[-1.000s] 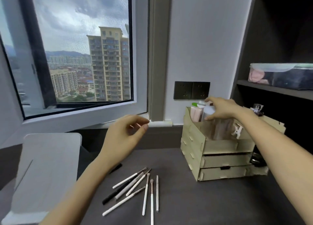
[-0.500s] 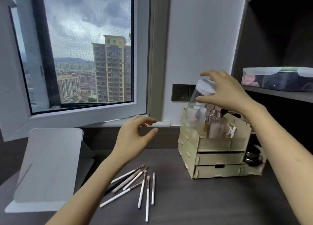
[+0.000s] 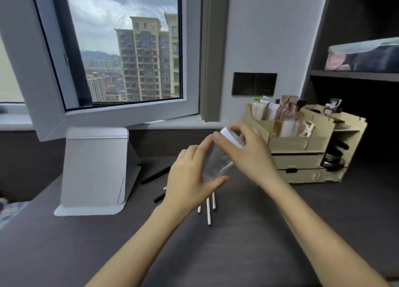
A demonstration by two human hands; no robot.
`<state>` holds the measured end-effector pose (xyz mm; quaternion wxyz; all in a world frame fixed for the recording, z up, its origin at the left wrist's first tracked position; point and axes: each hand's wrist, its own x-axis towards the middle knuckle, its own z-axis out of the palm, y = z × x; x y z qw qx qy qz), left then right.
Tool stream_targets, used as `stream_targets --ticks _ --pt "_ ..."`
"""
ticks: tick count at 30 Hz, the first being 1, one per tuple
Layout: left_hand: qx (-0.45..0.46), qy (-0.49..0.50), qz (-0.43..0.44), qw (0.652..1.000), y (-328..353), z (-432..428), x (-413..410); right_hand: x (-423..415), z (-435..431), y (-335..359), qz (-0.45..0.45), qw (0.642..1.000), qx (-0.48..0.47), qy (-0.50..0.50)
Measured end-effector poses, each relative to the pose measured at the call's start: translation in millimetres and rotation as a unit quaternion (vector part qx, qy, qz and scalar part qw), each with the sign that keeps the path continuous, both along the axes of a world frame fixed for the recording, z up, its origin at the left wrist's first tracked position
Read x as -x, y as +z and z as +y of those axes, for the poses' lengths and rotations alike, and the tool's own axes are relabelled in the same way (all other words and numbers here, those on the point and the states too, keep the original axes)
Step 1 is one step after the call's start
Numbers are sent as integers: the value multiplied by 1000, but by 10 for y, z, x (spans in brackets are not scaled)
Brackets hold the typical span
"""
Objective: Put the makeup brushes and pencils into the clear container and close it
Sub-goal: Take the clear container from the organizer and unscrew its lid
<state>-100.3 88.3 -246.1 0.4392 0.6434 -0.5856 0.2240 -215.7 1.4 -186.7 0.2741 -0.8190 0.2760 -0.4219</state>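
Observation:
The clear container (image 3: 218, 161) with a white lid (image 3: 232, 136) is tilted in the air above the desk, between both hands. My left hand (image 3: 190, 178) grips its lower body. My right hand (image 3: 248, 155) holds the lid end. Under my left hand lie the makeup brushes (image 3: 208, 211) with white handles, mostly hidden. Two black pencils (image 3: 155, 175) lie to their left on the dark desk.
A wooden organizer (image 3: 302, 157) with drawers and bottles stands at the right, against a dark shelf unit (image 3: 354, 75). A grey folding stand (image 3: 95, 170) sits at the left. An open window sash (image 3: 121, 116) juts over the back of the desk.
My right hand lifted the container out of the organizer and brought it down and left over the brushes. My left hand rose and took hold of its body.

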Motion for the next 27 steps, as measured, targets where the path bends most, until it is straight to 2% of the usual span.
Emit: stream_targets --ticks 4,8,10,12,13,14,15,16,18,20,21,23,25,27 --pt "-34 -52 42 997 -159 191 -48 23 103 -180 45 999 22 -2" --pt "-102 -107 96 984 -187 362 -146 52 146 -369 52 996 68 14" --pt "-166 -175 194 951 -183 418 -223 45 146 -450 48 993 94 61" --pt "-236 -248 301 890 -196 472 -315 31 117 -498 69 982 96 149" --pt "-262 -269 330 866 -204 488 -369 25 86 -505 89 974 86 189" --pt "-277 -272 338 857 -216 494 -418 18 48 -500 116 967 71 217" --pt "-282 -256 323 866 -222 493 -454 9 10 -482 146 961 53 230" --pt "-278 -218 277 894 -228 485 -483 -3 -33 -466 175 958 39 225" --pt "-276 -127 137 943 -253 452 -512 -20 -100 -432 235 952 34 192" --pt "-275 -90 44 956 -288 412 -513 -12 -158 -417 284 937 28 202" --pt "-275 -91 32 957 -306 399 -519 4 -185 -416 290 929 17 228" --pt "-276 -105 61 953 -329 385 -553 54 -258 -411 271 919 -23 285" --pt "-276 -118 97 949 -351 363 -591 88 -327 -425 251 919 -76 296" --pt "-279 -122 102 947 -376 327 -600 78 -366 -482 246 919 -86 296"
